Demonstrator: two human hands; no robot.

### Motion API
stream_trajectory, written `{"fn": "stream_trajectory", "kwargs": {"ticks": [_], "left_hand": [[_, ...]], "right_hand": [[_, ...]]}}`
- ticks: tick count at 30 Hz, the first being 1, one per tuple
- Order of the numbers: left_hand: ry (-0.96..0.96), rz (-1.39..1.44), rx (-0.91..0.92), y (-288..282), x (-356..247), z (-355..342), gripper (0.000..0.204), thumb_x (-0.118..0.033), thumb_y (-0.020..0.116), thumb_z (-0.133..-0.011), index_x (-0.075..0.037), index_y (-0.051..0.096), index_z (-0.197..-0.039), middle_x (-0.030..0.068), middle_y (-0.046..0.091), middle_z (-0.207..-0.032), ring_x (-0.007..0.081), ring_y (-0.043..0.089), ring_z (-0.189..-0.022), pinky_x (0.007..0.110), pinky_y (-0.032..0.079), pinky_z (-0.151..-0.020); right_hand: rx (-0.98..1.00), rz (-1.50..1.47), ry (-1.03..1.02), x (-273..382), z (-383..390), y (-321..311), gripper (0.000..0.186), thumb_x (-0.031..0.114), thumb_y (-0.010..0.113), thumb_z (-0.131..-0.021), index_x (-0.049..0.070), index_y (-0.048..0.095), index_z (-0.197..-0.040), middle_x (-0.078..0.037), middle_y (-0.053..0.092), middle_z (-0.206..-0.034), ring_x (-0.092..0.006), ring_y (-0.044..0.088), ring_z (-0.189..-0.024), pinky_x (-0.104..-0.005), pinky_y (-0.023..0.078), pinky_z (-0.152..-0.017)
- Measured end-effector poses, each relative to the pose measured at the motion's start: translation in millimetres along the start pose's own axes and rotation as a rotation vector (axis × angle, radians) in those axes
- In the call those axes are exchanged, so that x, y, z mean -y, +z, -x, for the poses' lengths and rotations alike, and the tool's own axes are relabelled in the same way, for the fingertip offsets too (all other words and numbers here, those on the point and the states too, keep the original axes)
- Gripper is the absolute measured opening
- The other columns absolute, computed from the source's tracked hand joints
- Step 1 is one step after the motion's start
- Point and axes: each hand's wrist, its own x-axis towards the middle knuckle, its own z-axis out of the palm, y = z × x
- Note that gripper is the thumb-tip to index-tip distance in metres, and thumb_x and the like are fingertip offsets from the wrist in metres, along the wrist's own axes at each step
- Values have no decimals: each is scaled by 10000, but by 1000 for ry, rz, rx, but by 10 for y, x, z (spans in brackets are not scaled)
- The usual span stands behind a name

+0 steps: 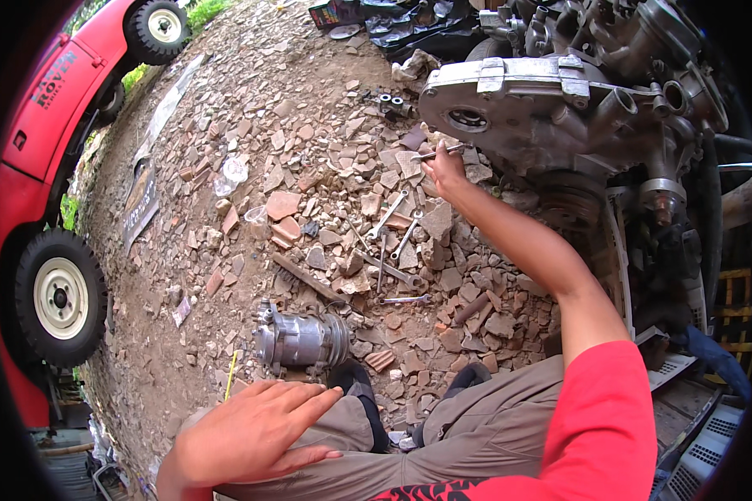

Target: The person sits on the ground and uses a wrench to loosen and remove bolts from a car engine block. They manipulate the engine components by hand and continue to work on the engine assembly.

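Note:
My right hand (pixel 448 174) is stretched far forward, its fingers closed round a slim metal tool (pixel 430 154). The tool lies crosswise in the grip, beside the large grey metal engine (pixel 510 104); its exact kind is too small to tell. My left hand (pixel 255 434) is held palm down over my left thigh, fingers stretched out and holding nothing. Just ahead of it a silver compressor with a grooved pulley (pixel 301 340) rests on the ground. Between the hands, several wrenches (pixel 388 213) are scattered on broken tile pieces, one small wrench (pixel 406 299) lying nearest me.
A red vehicle (pixel 54 125) with black tyres stands along the left. A rusty metal bar (pixel 309 277) lies beyond the compressor. Black plastic sheeting (pixel 418 29) is heaped at the back. Slatted plastic crates (pixel 702 447) crowd the right side. Loose rubble covers the ground.

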Motion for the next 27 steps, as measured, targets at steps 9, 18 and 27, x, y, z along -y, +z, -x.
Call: {"fn": "stream_trajectory", "kwargs": {"ticks": [9,18,27], "left_hand": [[-13,30,17,-77,136,-100,670,-462,597,-918,-3,438,-1379,181,586,-1260,341,568,-1147,416,432,-972],[17,24,37,-70,114,-42,666,-460,610,-910,2,453,-1363,191,588,-1256,349,574,-1145,417,439,-971],[104,29,-7,-76,98,-109,631,-455,544,-951,29,455,-1347,198,584,-1236,346,575,-1126,402,437,-976]], "right_hand": [[33,340,-297,-120,140,-157,263,211,448,-1038,-45,504,-1058,-146,622,-1019,-222,664,-935,-347,595,-844],[-121,1206,-477,-156,178,-818,358,357,450,-1011,16,530,-1085,-223,666,-900,-426,626,-894,-514,473,-769],[105,1232,-736,269,83,-1139,359,348,379,-1054,24,524,-1002,-207,602,-872,-403,602,-845,-467,443,-749]]}}
